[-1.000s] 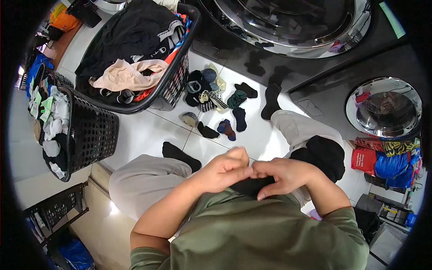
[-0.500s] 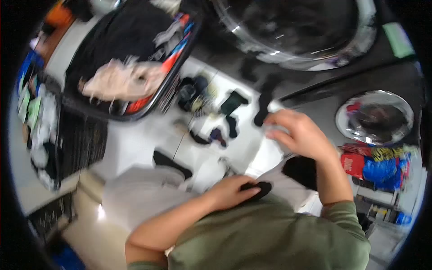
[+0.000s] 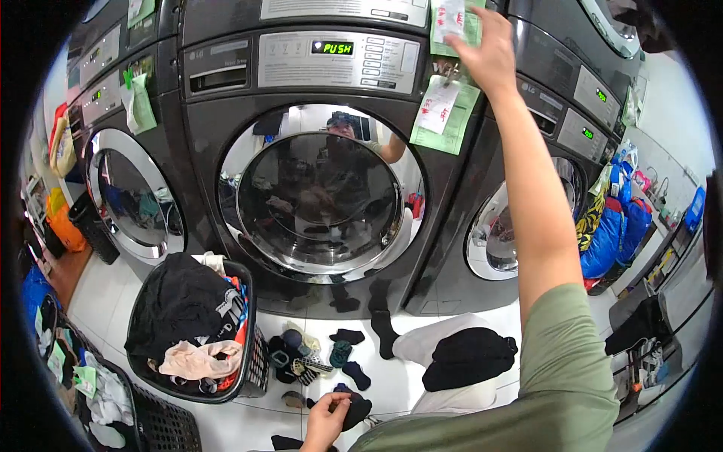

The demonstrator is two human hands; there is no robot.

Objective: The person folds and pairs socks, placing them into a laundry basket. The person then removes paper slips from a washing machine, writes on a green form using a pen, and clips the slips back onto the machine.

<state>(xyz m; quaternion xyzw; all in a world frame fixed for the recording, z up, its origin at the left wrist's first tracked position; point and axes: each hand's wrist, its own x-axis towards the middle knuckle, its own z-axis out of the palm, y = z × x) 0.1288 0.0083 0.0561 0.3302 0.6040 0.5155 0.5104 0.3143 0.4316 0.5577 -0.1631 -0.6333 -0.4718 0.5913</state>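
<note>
Low in the head view, my left hand [image 3: 325, 423] is closed around a dark sock [image 3: 357, 411]. My right hand [image 3: 488, 51] is raised to the top of the view, thumb and fingers apart over a white slip [image 3: 450, 19] on a green sheet. Whether it touches the paper is unclear. Just below, another white slip [image 3: 437, 104] on a green sheet [image 3: 459, 120] hangs on the machine front. Loose socks [image 3: 355, 374] and small dark clothes [image 3: 290, 350] lie on the white floor. A black cloth [image 3: 467, 358] rests on my leg.
A front-loading machine [image 3: 320, 294] with a round glass door faces me, its display reading PUSH. More machines flank it. A black basket [image 3: 256, 369] of clothes stands at left, another basket [image 3: 169, 426] beyond it. Blue bags [image 3: 606, 245] are stacked at right.
The view has tilted up from the floor to the machines. My right hand has risen from near the floor to the hanging papers. My left hand still holds the dark sock.
</note>
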